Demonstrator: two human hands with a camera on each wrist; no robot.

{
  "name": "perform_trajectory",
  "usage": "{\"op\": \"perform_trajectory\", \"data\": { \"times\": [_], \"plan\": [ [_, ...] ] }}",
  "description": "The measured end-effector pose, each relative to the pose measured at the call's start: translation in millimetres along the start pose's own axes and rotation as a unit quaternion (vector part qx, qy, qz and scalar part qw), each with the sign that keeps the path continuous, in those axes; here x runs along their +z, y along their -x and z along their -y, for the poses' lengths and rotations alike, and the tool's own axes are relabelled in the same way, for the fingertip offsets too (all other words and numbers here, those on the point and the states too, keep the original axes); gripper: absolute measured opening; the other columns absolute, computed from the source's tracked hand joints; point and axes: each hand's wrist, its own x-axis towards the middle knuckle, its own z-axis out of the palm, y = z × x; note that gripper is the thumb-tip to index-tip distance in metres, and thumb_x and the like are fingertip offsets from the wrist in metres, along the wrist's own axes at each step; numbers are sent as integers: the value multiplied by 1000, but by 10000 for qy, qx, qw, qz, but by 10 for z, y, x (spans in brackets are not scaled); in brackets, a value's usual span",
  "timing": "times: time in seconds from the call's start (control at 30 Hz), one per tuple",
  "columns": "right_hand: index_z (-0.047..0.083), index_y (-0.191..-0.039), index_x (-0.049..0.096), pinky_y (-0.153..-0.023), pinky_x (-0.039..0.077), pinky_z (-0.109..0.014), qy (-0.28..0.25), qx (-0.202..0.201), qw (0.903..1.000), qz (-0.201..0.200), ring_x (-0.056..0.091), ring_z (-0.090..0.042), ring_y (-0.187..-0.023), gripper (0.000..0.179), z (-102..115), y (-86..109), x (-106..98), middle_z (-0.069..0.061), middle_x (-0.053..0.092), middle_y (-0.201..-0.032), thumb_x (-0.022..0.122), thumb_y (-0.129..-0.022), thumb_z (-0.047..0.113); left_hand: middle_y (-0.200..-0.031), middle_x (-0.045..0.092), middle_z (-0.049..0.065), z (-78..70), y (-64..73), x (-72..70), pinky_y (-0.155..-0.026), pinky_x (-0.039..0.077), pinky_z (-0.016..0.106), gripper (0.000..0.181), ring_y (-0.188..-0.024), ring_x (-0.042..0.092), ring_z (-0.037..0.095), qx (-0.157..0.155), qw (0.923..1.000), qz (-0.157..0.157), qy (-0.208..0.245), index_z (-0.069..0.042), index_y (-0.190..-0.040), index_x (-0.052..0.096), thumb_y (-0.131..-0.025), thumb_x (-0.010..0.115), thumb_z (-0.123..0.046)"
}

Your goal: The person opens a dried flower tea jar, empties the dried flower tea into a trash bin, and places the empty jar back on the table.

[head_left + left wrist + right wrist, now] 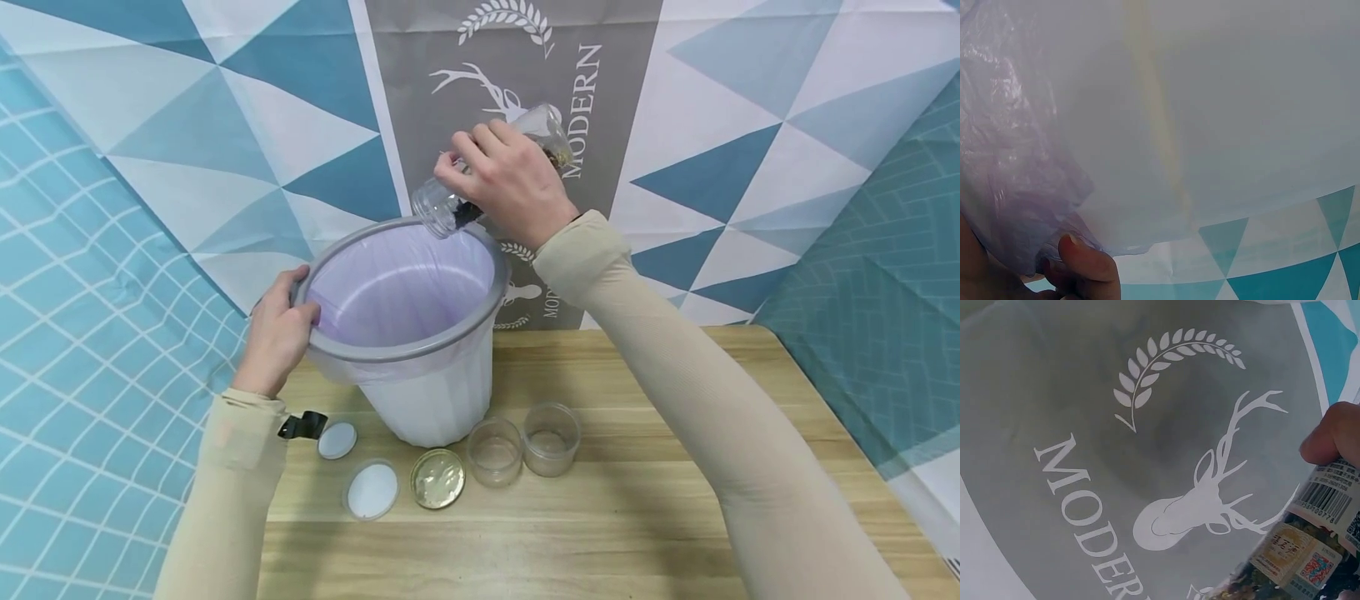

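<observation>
My right hand (517,179) grips a clear jar (542,127), tilted with its mouth down toward the left over the back rim of a white bin (438,400). Dark and yellowish dried bits lie along the jar's lower side. In the right wrist view the jar (1294,556) shows a barcode and a printed label. A thin purple liner (408,292) covers the bin's inside. At the bin's left, my left hand (276,337) holds the grey rim, thumb inside and fingers outside. The left wrist view shows its fingertips (1088,265) at the liner's crumpled edge.
Before the bin on the wooden table (600,542) lie a small white lid (337,440), a larger white lid (372,492) and a gold lid (438,479). Two clear round tubs (495,454) stand beside them. A patterned cloth wall (697,167) rises behind.
</observation>
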Motion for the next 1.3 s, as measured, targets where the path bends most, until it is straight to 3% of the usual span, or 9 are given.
{"op": "perform_trajectory", "data": {
  "times": [0.4, 0.53, 0.83, 1.3],
  "plan": [
    [10, -114, 64, -92, 49, -38, 545, -428, 9975, -116, 61, -33, -96, 49, -7, 5, -24, -13, 66, -108, 26, -97, -15, -166, 32, 24, 4, -7, 19, -118, 32, 64, 73, -144, 37, 44, -33, 9999, 39, 88, -6, -163, 29, -92, 46, -4],
    [8, -114, 64, -94, 50, -39, 478, -549, 9972, -156, 62, -33, -97, 45, 6, 0, -16, -15, 67, -109, 27, -98, -12, -165, 34, 24, 15, -6, 18, -117, 33, 65, 73, -143, 38, 45, -26, 10000, 15, 48, -6, -163, 30, -91, 47, -3],
    [8, -115, 64, -97, 50, -39, 324, -477, 9983, -100, 62, -33, -100, 46, 14, -17, -20, -15, 67, -112, 29, -93, -11, -165, 33, 24, 23, 1, 13, -116, 34, 66, 72, -142, 39, 45, -42, 9999, 29, 108, -7, -163, 28, -93, 45, -4],
    [9, -115, 64, -97, 50, -38, 539, -491, 9973, -104, 62, -33, -101, 49, 3, -5, -20, -14, 68, -112, 28, -96, -16, -165, 32, 23, 8, 10, 12, -116, 34, 66, 71, -141, 39, 44, -19, 9999, 21, 162, -6, -163, 29, -93, 44, -4]
  ]
}}
